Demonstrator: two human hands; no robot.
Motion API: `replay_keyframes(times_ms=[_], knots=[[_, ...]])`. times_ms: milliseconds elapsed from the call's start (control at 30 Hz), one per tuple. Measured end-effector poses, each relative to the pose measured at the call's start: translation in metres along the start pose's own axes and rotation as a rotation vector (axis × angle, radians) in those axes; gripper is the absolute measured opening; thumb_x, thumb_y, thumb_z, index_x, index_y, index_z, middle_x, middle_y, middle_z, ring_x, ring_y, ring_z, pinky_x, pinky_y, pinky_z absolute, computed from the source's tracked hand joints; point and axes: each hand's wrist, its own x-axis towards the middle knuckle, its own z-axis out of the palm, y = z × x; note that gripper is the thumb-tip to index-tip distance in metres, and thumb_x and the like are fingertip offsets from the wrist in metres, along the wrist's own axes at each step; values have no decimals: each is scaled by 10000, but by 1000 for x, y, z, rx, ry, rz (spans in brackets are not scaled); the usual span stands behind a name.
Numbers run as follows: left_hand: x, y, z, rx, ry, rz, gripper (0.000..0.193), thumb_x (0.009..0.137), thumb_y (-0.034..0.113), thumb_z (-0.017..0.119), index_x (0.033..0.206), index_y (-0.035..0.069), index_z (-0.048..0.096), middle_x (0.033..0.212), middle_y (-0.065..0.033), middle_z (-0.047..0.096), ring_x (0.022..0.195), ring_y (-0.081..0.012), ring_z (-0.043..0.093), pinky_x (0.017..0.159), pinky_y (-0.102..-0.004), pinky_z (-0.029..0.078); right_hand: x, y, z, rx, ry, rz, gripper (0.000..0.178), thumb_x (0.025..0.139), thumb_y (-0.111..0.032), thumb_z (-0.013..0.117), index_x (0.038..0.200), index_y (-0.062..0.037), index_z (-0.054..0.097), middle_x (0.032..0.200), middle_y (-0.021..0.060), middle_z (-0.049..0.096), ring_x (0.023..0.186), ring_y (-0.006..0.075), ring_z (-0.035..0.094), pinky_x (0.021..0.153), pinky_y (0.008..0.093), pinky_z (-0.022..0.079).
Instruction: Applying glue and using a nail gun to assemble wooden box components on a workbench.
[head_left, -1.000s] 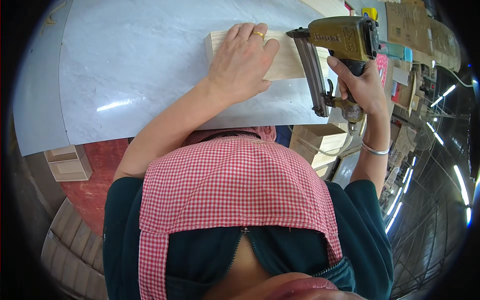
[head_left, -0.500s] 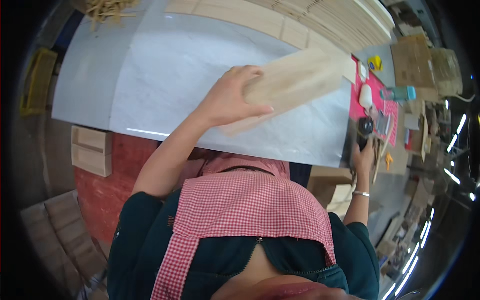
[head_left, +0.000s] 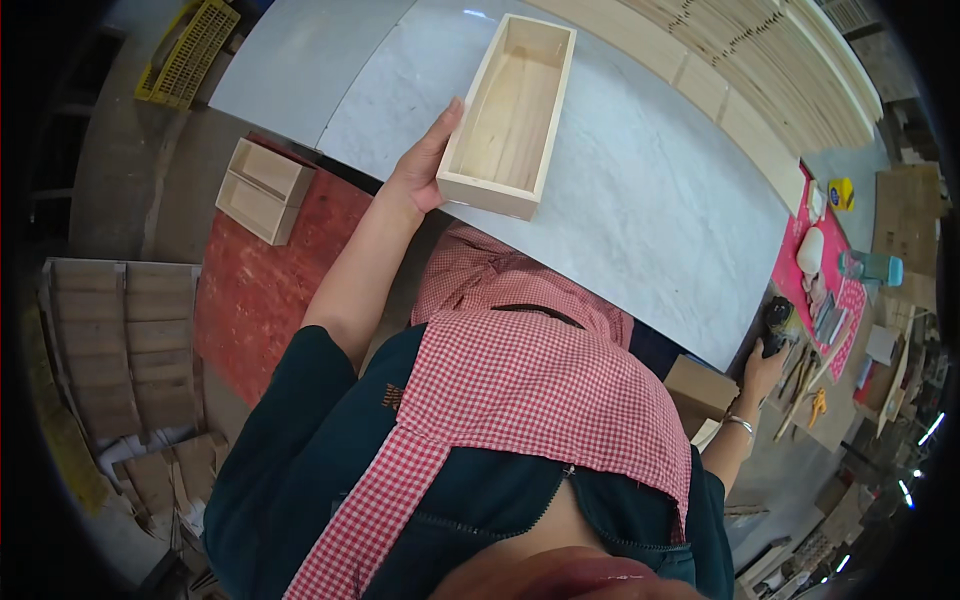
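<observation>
My left hand (head_left: 425, 165) grips an oblong, open-topped wooden box (head_left: 490, 198) by its left side, thumb on the side wall and fingers partly hidden beneath. The box is tilted above the marbled white tabletop (head_left: 660, 190), its hollow inside facing me. At the table's right end, my right hand (head_left: 765, 370) is closed around a black handheld tool (head_left: 777, 318) whose exact kind I cannot make out.
Thin wooden boards (head_left: 745, 65) are stacked along the far side. A two-compartment wooden box (head_left: 262, 190) sits on a red surface (head_left: 280, 305) at left. Right of the table lie a teal-lidded bottle (head_left: 872, 267), a yellow tape measure (head_left: 840, 193) and orange scissors (head_left: 819, 405).
The wooden box in my left hand has turned from its blurred, flat outer face to its open side and moved left. The view has swung, and my right hand stays on the black tool.
</observation>
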Motion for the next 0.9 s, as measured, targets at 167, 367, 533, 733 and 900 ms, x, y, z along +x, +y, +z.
replay_keyframes(times_ms=[167,367,533,733,900], knots=[[15,9,-18,-207,-265,-9,705,951,416,675,1466,-17,465,1449,-228,540,1177,-336,645,918,-414,583,-4,-1,2,26,19,-8,651,939,-312,651,1484,-23,444,1269,288,653,1085,481,656,911,499,530],[28,2,-39,-589,-611,-56,811,939,390,676,1530,-36,321,1494,-252,459,1254,-370,594,910,-500,596,-7,-5,-5,15,-21,28,659,937,-313,645,1488,-15,437,1277,292,647,1094,482,652,919,500,526],[13,-2,-26,-865,-726,-265,726,923,366,609,1488,-45,410,1445,-307,492,1229,-376,601,849,-453,604,-8,-5,-6,9,-13,34,664,937,-310,639,1493,-15,430,1265,293,652,1089,483,653,914,500,527],[-13,16,-44,-748,-729,-97,655,897,289,612,1423,-77,478,1351,-303,561,1148,-335,620,841,-419,583,4,-3,4,32,-26,-32,667,938,-314,631,1500,-19,425,1256,294,654,1087,484,653,907,500,529],[-93,55,-67,-246,216,489,601,877,214,613,1381,-91,494,1294,-263,586,1061,-309,616,869,-391,541,-6,7,-4,-10,-43,-38,664,958,-344,596,1500,-7,412,1269,297,644,1085,481,654,913,486,526]])
